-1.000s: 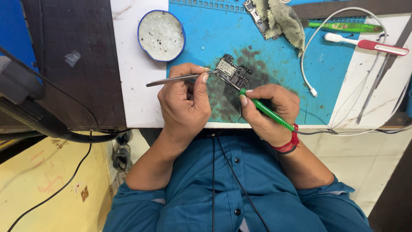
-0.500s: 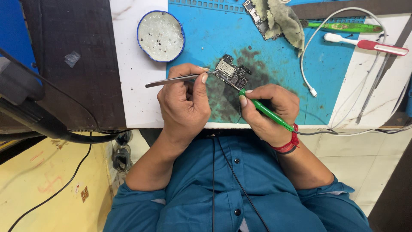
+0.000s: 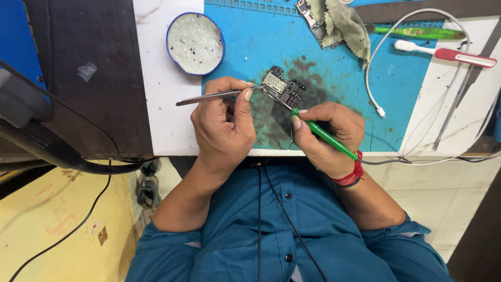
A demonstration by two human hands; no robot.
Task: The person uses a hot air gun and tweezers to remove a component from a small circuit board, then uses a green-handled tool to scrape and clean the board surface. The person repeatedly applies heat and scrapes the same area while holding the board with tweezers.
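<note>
1. Tweezers [image 3: 211, 96] first: between the earlier views and this one nothing has shifted. They lie at the same slant, tips at the left edge of the circuit board [image 3: 282, 87]. So the work is in a steady hold, not a move.
2. Your left hand [image 3: 223, 125] is curled tight, thumb and forefinger pressed together on the tweezers' shaft; that grip is closed on the tool, with no slack showing.
3. The circuit board sits on the dark stained patch of the blue mat [image 3: 344, 78], on the desk [image 3: 156, 120], between your two hands and pinned at its left corner by the tweezer tips. It has not slid since a second ago.
4. Your right hand [image 3: 326, 130] is closed around the green tool [image 3: 326, 137], held like a pen; its tip meets the board's lower right edge, where it was before.
5. Around you: a round tin [image 3: 195, 43] up left, a rag [image 3: 342, 23] over a second board up top, a white cable [image 3: 373, 78] looping right, and a toothbrush [image 3: 449, 53] at the far right.
</note>
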